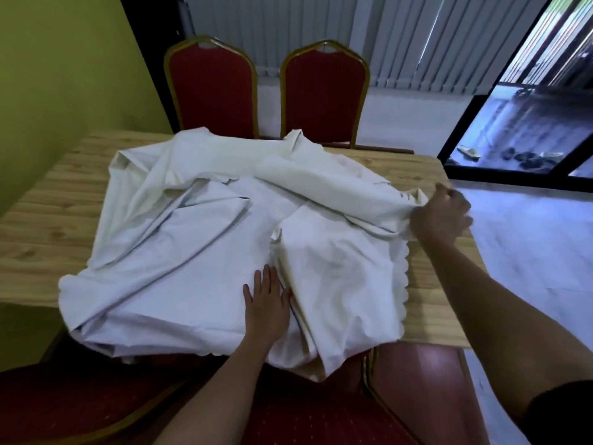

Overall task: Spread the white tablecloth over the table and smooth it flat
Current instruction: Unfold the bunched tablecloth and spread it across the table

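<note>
the crumpled tablecloth (205,258) on the table (48,220) is pressed by the flat, open left hand (266,306); a fold is gripped in the closed right hand (439,216).

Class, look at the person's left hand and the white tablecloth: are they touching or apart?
Touching. The head view shows the left hand lying flat, palm down, on the white tablecloth, with no gap beneath it.

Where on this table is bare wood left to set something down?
Bare wooden table shows left of the crumpled white tablecloth, by the green wall. A narrower strip lies right, beyond the right hand. The middle, under the left hand, is crowded with folds.
</note>
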Tool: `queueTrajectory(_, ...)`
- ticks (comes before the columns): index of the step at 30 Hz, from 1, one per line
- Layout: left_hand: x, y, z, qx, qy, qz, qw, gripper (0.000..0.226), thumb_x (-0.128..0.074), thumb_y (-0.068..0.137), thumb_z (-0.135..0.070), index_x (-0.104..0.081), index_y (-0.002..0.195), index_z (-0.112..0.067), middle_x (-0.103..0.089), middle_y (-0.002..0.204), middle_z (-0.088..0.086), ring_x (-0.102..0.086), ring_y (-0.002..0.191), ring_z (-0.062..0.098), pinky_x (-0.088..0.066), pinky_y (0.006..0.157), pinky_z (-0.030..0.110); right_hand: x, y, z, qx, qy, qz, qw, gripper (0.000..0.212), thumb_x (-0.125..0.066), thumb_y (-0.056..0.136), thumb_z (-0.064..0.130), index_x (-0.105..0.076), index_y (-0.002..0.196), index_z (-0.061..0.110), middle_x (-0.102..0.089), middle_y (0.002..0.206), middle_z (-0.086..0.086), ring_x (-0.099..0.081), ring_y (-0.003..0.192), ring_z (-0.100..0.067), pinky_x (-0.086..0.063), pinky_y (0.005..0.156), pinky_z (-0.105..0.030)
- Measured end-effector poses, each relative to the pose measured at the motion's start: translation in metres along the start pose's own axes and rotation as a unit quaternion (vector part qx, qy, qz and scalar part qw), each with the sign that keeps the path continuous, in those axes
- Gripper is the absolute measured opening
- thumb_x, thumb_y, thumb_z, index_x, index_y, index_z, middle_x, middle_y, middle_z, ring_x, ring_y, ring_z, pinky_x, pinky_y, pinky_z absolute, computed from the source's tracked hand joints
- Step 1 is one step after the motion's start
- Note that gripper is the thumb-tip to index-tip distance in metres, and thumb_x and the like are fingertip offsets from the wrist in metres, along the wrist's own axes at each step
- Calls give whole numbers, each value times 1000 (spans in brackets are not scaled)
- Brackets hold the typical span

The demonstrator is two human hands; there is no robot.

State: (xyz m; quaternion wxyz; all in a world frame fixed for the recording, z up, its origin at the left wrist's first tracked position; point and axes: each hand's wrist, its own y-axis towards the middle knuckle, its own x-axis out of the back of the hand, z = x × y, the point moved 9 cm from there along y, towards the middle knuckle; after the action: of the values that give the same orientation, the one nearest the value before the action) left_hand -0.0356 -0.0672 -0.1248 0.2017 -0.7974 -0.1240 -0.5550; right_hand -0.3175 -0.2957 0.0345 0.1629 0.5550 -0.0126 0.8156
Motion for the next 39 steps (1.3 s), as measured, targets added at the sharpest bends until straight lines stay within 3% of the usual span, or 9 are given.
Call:
queueTrajectory(3,-2,8,-1,-5,-17,14,1000,60,-22,100,-37,-8,151,-7,-7,161,6,-3,149,24,-6,117,51,-29,-62,61,278,-59,3,959,62,-62,77,17,-44,136,21,-42,144,-10,-35,133,-34,-24,107,-52)
queueTrajectory(5,-3,10,1,-13,-15,7,1000,61,-23,100,-37,-8,151,-7,-7,161,6,-3,149,24,-6,117,51,-63,-93,72,348,-140,45,926,62,-67,76,29,-44,134,27,-42,144,-7,-36,131,-36,-27,107,-54)
queueTrajectory(10,-9,12,5,-17,-5,3,1000,66,-10,94,-42,-14,150,-7,-15,160,9,-11,148,26,-9,117,52,-90,-91,75,299,-187,118,928,64,-59,86,42,-31,143,30,-27,151,-7,-21,140,-34,-19,111,-56)
queueTrajectory(15,26,27,-1,9,-65,-119,991,57,-26,91,-30,-40,140,-6,-46,143,19,-47,131,34,-37,103,58,-95,-67,117,326,-169,144,919,64,-55,90,40,-24,146,35,-19,157,-6,-14,145,-33,-15,114,-56)
queueTrajectory(19,55,41,-42,-40,-81,-188,978,54,-27,95,-34,-39,143,-12,-38,150,14,-38,138,32,-26,110,55,-121,-58,148,376,-155,185,895,69,-57,89,45,-22,147,37,-20,157,-8,-25,140,-35,-20,113,-55)
queueTrajectory(23,34,59,-91,-37,44,-146,988,65,-29,91,-52,-41,141,-12,-32,153,16,-28,142,38,-3,116,51,-151,-46,161,418,-131,236,868,66,-57,91,37,-23,147,37,-37,144,-12,-48,121,-35,-40,98,-47)
queueTrajectory(27,-13,59,-129,10,58,-91,994,71,-27,88,-60,-43,141,-15,-35,151,15,-28,142,37,0,114,51,-154,-7,152,378,35,275,884,48,-49,94,18,-45,140,32,-55,130,-13,-50,122,-31,-41,97,-39)
queueTrajectory(33,-38,61,-150,158,0,-70,985,86,-9,81,-66,-6,152,-16,-2,161,10,7,148,32,15,113,49,-126,102,98,177,270,216,922,37,-52,92,14,-63,126,21,-65,126,-5,-60,115,-25,-42,92,-23)
queueTrajectory(39,-41,69,-170,202,-33,-62,977,73,-18,93,-56,2,151,-15,5,161,6,10,148,31,7,116,54,-121,209,20,-43,420,189,886,28,-58,91,20,-68,118,21,-70,114,-1,-65,103,-21,-50,92,-26)
